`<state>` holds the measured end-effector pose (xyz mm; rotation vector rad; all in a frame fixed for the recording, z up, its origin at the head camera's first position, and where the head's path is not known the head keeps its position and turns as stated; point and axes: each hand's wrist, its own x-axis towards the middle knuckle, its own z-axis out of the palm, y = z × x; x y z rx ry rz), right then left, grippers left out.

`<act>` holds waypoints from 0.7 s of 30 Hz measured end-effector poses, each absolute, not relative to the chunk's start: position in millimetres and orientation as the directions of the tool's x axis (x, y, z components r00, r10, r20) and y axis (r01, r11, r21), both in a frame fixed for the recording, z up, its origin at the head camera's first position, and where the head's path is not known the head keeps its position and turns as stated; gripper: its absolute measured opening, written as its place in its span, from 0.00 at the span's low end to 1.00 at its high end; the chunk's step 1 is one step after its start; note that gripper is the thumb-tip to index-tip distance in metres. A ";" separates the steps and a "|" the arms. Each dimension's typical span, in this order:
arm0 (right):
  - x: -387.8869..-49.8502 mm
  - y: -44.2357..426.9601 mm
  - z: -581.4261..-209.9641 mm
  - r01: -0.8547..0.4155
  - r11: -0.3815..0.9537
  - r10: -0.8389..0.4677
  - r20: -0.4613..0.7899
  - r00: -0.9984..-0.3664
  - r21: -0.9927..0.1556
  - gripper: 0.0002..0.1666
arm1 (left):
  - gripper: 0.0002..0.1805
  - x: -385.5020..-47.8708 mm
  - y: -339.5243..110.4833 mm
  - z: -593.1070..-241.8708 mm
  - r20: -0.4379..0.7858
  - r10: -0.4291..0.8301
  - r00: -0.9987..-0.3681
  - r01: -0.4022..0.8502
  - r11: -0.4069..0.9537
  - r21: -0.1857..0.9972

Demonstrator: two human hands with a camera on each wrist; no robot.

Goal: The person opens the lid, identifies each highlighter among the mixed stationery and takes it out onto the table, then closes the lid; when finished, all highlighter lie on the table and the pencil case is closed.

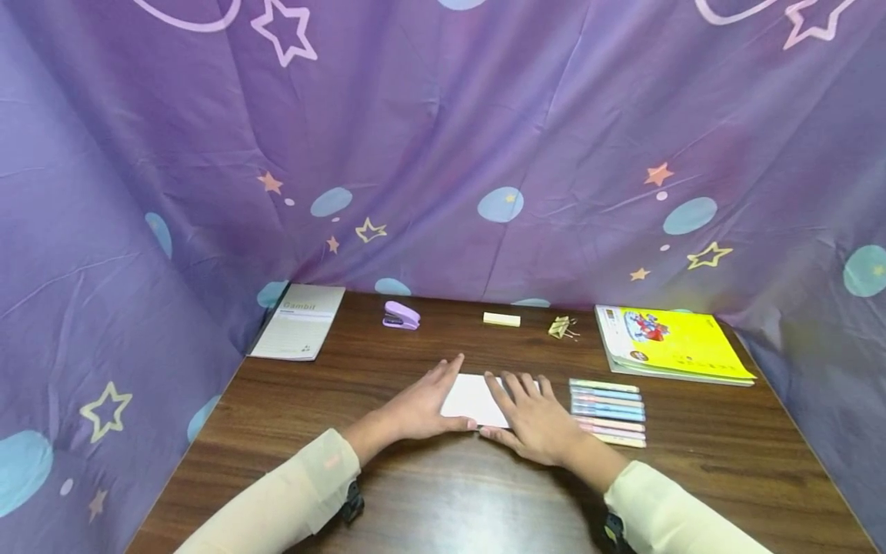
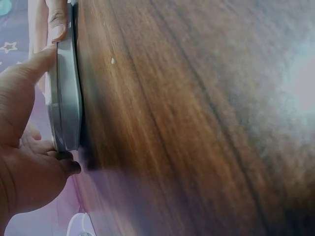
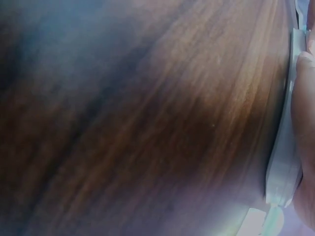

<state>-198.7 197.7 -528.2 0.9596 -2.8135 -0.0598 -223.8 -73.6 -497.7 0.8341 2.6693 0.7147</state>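
A flat white case point(image 1: 476, 400) lies on the table between both hands; in the left wrist view its grey side point(image 2: 69, 93) shows a seam along its length. My left hand point(image 1: 424, 404) holds the case at its left end, thumb along the near edge and fingers round the end. On the right part of the top rest the spread, fairly straight fingers of my right hand point(image 1: 536, 423), with its thumb at the near edge. In the right wrist view, only part of the right hand point(image 3: 306, 113) shows beside the case's grey side point(image 3: 285, 162).
Several pastel pens point(image 1: 607, 412) lie in a row just right of the right hand. Behind stand a purple stapler point(image 1: 401, 315), a pale yellow block point(image 1: 501, 319) and gold binder clips point(image 1: 562, 327). A notepad point(image 1: 298, 323) lies far left, yellow books point(image 1: 681, 346) far right. Purple curtains enclose the table.
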 end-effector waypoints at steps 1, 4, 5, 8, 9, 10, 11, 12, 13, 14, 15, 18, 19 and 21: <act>-198.6 198.2 -528.8 -0.606 0.789 -0.614 0.156 -0.774 0.099 0.57 | 0.66 -223.6 -72.9 -498.2 -0.092 0.588 -0.804 0.463 0.716 0.523; -198.2 199.4 -530.3 -0.611 0.782 -0.623 0.173 -0.763 0.122 0.56 | 0.67 -223.0 -71.4 -498.7 -0.091 0.584 -0.807 0.461 0.718 0.521; -198.4 199.7 -530.8 -0.613 0.780 -0.625 0.178 -0.760 0.125 0.56 | 0.67 -222.8 -71.1 -498.9 -0.090 0.582 -0.808 0.460 0.719 0.521; -198.7 200.5 -531.2 -0.609 0.783 -0.622 0.173 -0.764 0.124 0.57 | 0.66 -222.9 -70.5 -498.9 -0.093 0.580 -0.810 0.457 0.721 0.520; -199.0 200.7 -531.5 -0.607 0.785 -0.620 0.170 -0.766 0.123 0.57 | 0.66 -223.1 -70.3 -498.9 -0.093 0.580 -0.809 0.458 0.722 0.518; -199.2 200.9 -531.6 -0.606 0.786 -0.618 0.168 -0.768 0.119 0.57 | 0.66 -223.3 -70.2 -498.8 -0.094 0.581 -0.809 0.460 0.723 0.516; -199.4 201.2 -531.7 -0.605 0.787 -0.616 0.167 -0.770 0.117 0.57 | 0.66 -223.6 -70.1 -498.7 -0.095 0.583 -0.807 0.462 0.723 0.513; -199.4 201.3 -531.4 -0.603 0.789 -0.614 0.162 -0.772 0.116 0.57 | 0.65 -224.1 -69.9 -498.4 -0.095 0.587 -0.804 0.468 0.723 0.508; -199.6 201.5 -531.3 -0.603 0.790 -0.613 0.160 -0.773 0.115 0.58 | 0.65 -224.5 -69.8 -498.0 -0.095 0.591 -0.801 0.474 0.723 0.502; -199.7 201.7 -531.0 -0.601 0.791 -0.612 0.157 -0.775 0.114 0.58 | 0.64 -224.9 -69.7 -497.5 -0.093 0.596 -0.798 0.482 0.722 0.496; -199.9 201.8 -530.6 -0.601 0.792 -0.611 0.152 -0.777 0.112 0.58 | 0.64 -225.4 -69.5 -497.0 -0.092 0.601 -0.794 0.491 0.722 0.488; -200.6 201.9 -527.4 -0.599 0.796 -0.606 0.135 -0.784 0.088 0.58 | 0.63 -226.7 -70.4 -496.1 -0.085 0.601 -0.795 0.505 0.732 0.457; -200.6 202.1 -525.6 -0.598 0.799 -0.601 0.129 -0.788 0.072 0.58 | 0.62 -226.8 -71.2 -495.4 -0.083 0.594 -0.800 0.501 0.738 0.451; -200.2 203.0 -520.7 -0.591 0.806 -0.590 0.115 -0.799 0.029 0.57 | 0.62 -227.1 -73.6 -494.2 -0.071 0.573 -0.816 0.490 0.752 0.441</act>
